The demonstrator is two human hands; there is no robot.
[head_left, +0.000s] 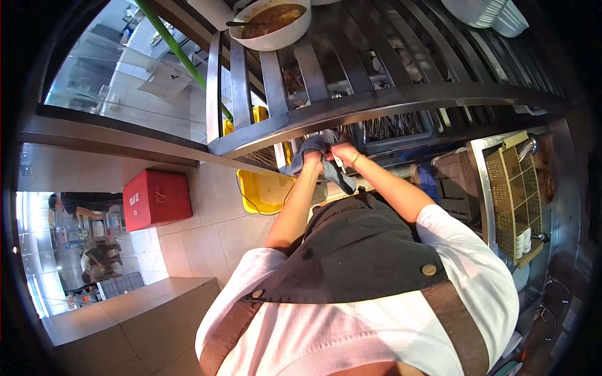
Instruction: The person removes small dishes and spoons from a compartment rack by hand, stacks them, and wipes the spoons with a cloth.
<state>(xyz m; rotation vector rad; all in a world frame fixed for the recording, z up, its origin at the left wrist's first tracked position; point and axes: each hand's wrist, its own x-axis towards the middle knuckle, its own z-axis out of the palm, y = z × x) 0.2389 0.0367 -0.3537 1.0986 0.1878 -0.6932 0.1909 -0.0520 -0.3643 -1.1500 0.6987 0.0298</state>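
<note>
My left hand [313, 163] grips a cloth [340, 180] near the cutlery [394, 126]; whether my right hand [344, 153], beside it, pinches anything, I cannot tell.

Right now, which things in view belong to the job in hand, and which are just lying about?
In the job:
grey-blue cloth, gripped by the left hand
pale slim item at the right hand, too small to name
cutlery beside them, probably

Apparently just lying about:
white bowl of soupy food
red box
yellow tub
</note>
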